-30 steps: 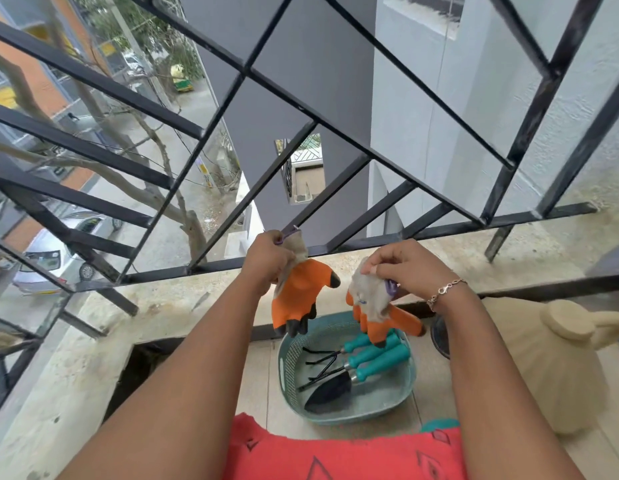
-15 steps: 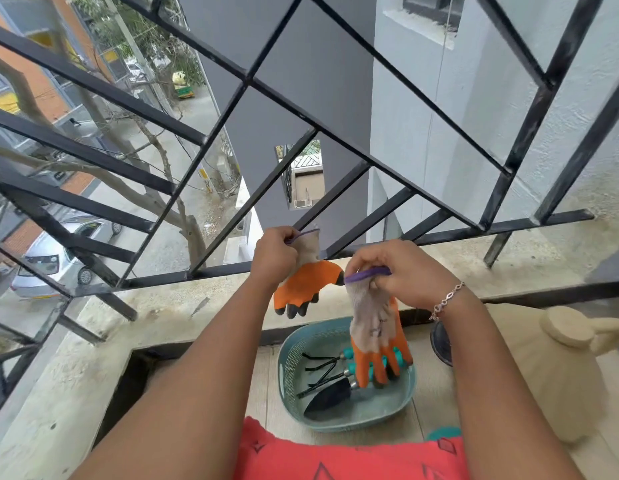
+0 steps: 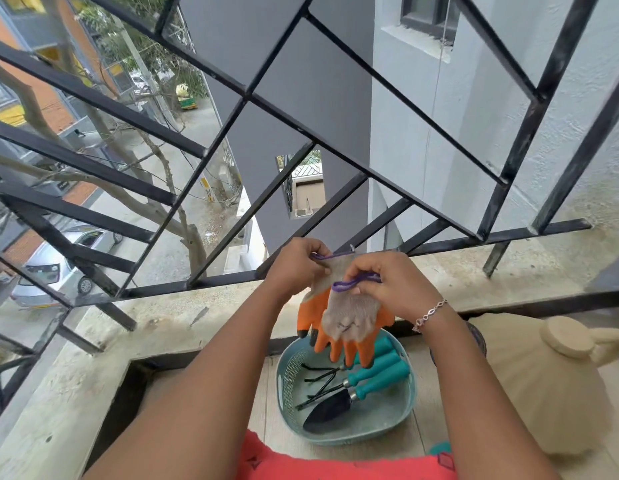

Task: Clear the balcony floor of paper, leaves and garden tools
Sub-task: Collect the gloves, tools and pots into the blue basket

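Two orange-and-grey garden gloves hang together above the basket, fingers down. My left hand [image 3: 297, 268] pinches the purple cuff of the rear glove [image 3: 309, 308]. My right hand [image 3: 387, 284] pinches the purple cuff of the front glove [image 3: 351, 318], which overlaps the rear one. Below them a teal plastic basket [image 3: 401, 407] sits on the tiled balcony floor. It holds three teal-handled garden tools [image 3: 366, 382]: a dark trowel and two claw rakes.
A black metal grille [image 3: 245, 95] rises from the concrete ledge [image 3: 162, 320] ahead, with the street far below. A beige clay pot with a lid [image 3: 550, 379] stands right of the basket. A dark gap [image 3: 128, 400] lies at the floor's left edge.
My hands moved together, and the two gloves now overlap, the right one in front. Before, they hung apart, one in each hand.
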The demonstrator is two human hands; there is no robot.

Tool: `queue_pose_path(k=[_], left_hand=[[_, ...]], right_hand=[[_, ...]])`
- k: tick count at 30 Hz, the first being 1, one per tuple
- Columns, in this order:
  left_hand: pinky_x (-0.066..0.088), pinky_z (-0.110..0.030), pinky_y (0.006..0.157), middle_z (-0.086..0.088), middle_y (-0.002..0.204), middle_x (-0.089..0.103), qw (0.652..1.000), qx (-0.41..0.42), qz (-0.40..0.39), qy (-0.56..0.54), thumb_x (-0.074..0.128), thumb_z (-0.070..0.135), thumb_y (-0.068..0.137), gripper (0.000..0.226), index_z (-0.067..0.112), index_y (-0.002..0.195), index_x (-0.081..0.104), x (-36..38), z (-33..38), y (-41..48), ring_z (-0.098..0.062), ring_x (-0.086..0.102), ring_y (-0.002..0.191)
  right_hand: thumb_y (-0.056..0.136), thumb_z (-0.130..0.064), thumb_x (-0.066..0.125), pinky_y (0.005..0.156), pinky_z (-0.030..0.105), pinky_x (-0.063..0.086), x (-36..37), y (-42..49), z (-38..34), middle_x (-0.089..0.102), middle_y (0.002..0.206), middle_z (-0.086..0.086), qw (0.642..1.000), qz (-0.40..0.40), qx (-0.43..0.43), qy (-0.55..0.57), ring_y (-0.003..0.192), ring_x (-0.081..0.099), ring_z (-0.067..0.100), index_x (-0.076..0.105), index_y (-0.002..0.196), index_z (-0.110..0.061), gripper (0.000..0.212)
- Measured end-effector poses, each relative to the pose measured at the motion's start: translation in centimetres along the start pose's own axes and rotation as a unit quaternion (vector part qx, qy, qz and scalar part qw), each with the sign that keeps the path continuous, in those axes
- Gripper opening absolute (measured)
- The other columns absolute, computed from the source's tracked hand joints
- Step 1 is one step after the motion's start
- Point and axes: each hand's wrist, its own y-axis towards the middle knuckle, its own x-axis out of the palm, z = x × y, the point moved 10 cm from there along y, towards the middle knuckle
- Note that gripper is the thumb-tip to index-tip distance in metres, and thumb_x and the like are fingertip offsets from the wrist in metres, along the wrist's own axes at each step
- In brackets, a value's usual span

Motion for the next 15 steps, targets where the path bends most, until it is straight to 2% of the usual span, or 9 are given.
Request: queue_pose_path(k=[3,5,7,9,11,13,15], left_hand=[[0.051,-0.044,0.073,-0.010,0.074,0.059,0.999,0.012,-0.031,-0.013,0.062,-0.010,0.077,0.030,0.019,0.068,0.061,0.8,0.5,-0.2,-0.024,0.054,0.072],[0.049,-0.033,0.064,-0.010,0.071,0.057,0.998,0.017,-0.057,-0.025,0.061,-0.010,0.078,0.027,0.015,0.070,0.060,1.5,1.0,-0.4,-0.021,0.052,0.066],[0.044,-0.018,0.050,-0.007,0.066,0.054,0.995,0.024,-0.089,-0.036,0.061,-0.010,0.080,0.024,0.012,0.072,0.058,2.4,1.7,-0.8,-0.011,0.049,0.056],[0.039,-0.013,0.043,-0.005,0.063,0.052,0.992,0.026,-0.115,-0.050,0.058,-0.011,0.082,0.024,0.011,0.072,0.057,3.1,2.1,-1.0,-0.001,0.047,0.045],[0.041,-0.012,0.044,-0.004,0.063,0.052,0.989,0.024,-0.134,-0.062,0.056,-0.012,0.084,0.024,0.011,0.073,0.057,3.6,2.3,-1.1,0.003,0.048,0.043],[0.046,-0.014,0.049,-0.003,0.066,0.056,0.986,0.026,-0.153,-0.066,0.054,-0.012,0.085,0.024,0.010,0.077,0.058,4.1,2.5,-1.1,0.002,0.053,0.048],[0.048,-0.014,0.051,-0.004,0.069,0.057,0.983,0.029,-0.167,-0.072,0.052,-0.013,0.085,0.022,0.008,0.080,0.058,4.4,2.8,-1.2,0.001,0.056,0.051]], right_hand=[[0.078,-0.003,0.068,0.079,0.022,0.045,0.3,0.0,-0.3,0.058,0.085,-0.003,1.000,0.002,-0.014,0.000,0.086,0.057,0.014,0.070,0.082,-0.019,0.017],[0.078,-0.003,0.069,0.079,0.024,0.045,0.2,0.0,-0.5,0.060,0.089,0.000,1.000,0.017,-0.018,0.005,0.086,0.058,0.014,0.070,0.081,-0.019,0.016],[0.077,-0.004,0.069,0.078,0.026,0.047,-0.1,0.0,-0.4,0.063,0.090,0.001,0.999,0.042,-0.018,0.009,0.086,0.059,0.014,0.068,0.078,-0.021,0.017],[0.076,-0.003,0.070,0.077,0.030,0.049,-0.6,0.0,-0.1,0.063,0.088,0.001,0.997,0.068,-0.019,0.006,0.084,0.059,0.015,0.066,0.076,-0.022,0.019],[0.075,-0.002,0.070,0.075,0.029,0.048,-0.9,-0.1,0.4,0.059,0.085,-0.003,0.996,0.083,-0.017,-0.002,0.082,0.057,0.014,0.065,0.076,-0.022,0.021],[0.076,-0.004,0.070,0.072,0.021,0.045,-1.1,0.0,0.9,0.050,0.083,-0.009,0.996,0.093,-0.007,-0.010,0.082,0.053,0.011,0.066,0.078,-0.020,0.017],[0.077,-0.005,0.070,0.074,0.019,0.044,-1.2,0.1,1.3,0.047,0.088,-0.006,0.995,0.102,0.000,-0.017,0.085,0.051,0.010,0.066,0.081,-0.017,0.013]])
